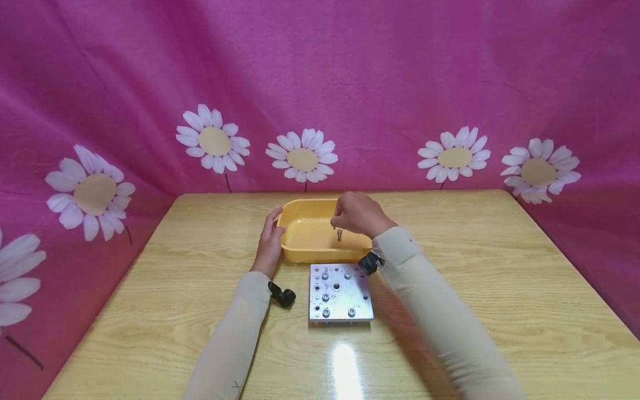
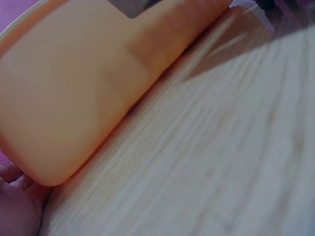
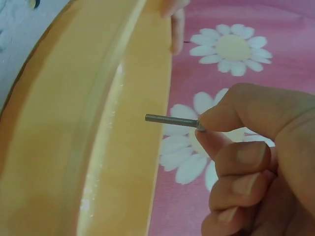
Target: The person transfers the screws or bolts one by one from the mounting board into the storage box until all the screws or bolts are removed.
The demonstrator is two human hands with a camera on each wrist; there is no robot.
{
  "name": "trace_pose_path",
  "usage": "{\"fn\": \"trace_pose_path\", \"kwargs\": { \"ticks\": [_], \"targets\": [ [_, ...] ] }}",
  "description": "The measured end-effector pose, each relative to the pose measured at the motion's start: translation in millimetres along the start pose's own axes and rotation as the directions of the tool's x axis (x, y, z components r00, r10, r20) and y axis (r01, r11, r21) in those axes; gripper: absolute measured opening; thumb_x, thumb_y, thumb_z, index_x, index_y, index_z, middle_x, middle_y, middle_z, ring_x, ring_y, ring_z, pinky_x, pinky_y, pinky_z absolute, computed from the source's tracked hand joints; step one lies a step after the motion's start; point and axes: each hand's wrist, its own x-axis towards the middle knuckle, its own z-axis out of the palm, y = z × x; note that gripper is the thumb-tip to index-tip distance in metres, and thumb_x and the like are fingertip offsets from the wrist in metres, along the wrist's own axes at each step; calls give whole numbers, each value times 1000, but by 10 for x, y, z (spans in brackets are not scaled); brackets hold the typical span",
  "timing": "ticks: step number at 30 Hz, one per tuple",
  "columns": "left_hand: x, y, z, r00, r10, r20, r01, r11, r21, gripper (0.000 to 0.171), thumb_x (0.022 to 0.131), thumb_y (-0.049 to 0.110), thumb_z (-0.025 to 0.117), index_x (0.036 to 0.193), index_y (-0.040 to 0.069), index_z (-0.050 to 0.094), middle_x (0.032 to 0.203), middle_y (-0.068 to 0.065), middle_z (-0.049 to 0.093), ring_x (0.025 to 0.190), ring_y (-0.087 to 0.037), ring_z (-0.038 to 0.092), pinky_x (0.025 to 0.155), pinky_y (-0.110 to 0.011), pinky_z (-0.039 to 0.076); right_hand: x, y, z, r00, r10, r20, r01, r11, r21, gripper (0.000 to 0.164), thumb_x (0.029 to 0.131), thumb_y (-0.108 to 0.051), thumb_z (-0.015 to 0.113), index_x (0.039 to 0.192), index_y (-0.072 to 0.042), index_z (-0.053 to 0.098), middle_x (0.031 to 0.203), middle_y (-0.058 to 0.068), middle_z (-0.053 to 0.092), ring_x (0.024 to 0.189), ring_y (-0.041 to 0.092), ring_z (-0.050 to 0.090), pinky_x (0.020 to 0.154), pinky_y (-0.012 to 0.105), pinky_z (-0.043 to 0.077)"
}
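My left hand (image 1: 270, 245) grips the left end of a yellow plastic tray (image 1: 320, 256), thumb at the rim and fingers around the outside. Part of that hand (image 2: 18, 201) shows at the tray's corner in the left wrist view. Over the tray's right side is my right hand (image 1: 362, 214). Its thumb and forefinger pinch a small metal screw (image 3: 171, 120) at the head end, threaded shank pointing away from the fingertips, the other fingers curled. Just below those fingertips, in the head view, a socket-head screw (image 1: 339, 235) shows against the tray floor.
Close in front of the tray lies a square metal plate (image 1: 345, 294) with several socket-head screws and holes in it. Both wrists wear black cameras, the right one close over the plate's far right corner. A pink flowered curtain (image 1: 370, 83) hangs behind the wooden table (image 1: 200, 261).
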Motion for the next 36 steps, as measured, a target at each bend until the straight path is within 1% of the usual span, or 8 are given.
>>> {"fn": "trace_pose_path", "kwargs": {
  "ticks": [5,9,13,16,18,27,31,36],
  "targets": [
    [9,-5,-8,1000,9,1,-9,1000,-7,53,96,9,37,147,24,38,139,-18,43,119,-33,48,97,-47,42,87,12,25,999,18,39,-17,1000,-16,25,79,-18,65,55,-13,61,53,-6,40,51,11,33,48,27,29],
    [19,7,-4,1000,-4,13,5,1000,-15,54,96,8,37,148,23,36,140,-18,42,120,-33,47,98,-47,41,107,39,38,999,26,34,-25,999,-27,33,81,-19,64,51,-14,51,51,-5,31,50,10,25,46,26,21],
    [33,12,-18,999,-19,32,21,999,-41,54,97,7,36,150,21,34,144,-21,39,124,-37,44,101,-51,39,97,54,61,999,30,24,-29,999,-40,26,82,-25,66,61,-10,60,59,-3,42,56,13,35,50,28,30],
    [24,22,-24,999,-24,41,26,999,-43,55,97,6,35,150,18,32,145,-23,37,125,-40,43,102,-53,37,85,56,80,999,45,23,-44,998,-45,22,82,-29,68,81,-8,71,77,1,60,69,18,49,60,32,43],
    [14,26,-22,999,-27,36,29,999,-38,55,96,6,36,150,19,33,144,-23,38,125,-39,43,102,-52,38,80,56,89,998,52,22,-51,998,-42,25,82,-30,68,89,-6,73,88,4,65,76,21,54,66,35,47],
    [0,-1,-2,1000,6,-9,-6,1000,15,53,95,11,38,146,27,39,139,-16,44,118,-32,49,96,-45,43,-35,52,60,999,53,2,-53,998,-23,35,85,-30,69,106,-3,71,112,11,67,95,25,60,83,41,51],
    [4,-11,-9,1000,7,-12,-6,999,37,53,95,12,38,146,28,39,141,-12,43,121,-30,48,98,-45,43,-157,47,45,998,55,-7,-55,998,-24,37,87,-32,69,110,-3,70,112,11,68,94,25,61,84,40,51],
    [-3,-15,-7,1000,-2,-7,2,999,36,53,95,13,38,146,29,38,142,-11,42,121,-29,47,99,-44,42,-346,58,50,998,34,-52,-34,999,13,30,86,-32,68,101,-6,68,94,6,68,73,19,57,68,35,49]
  ]
}}
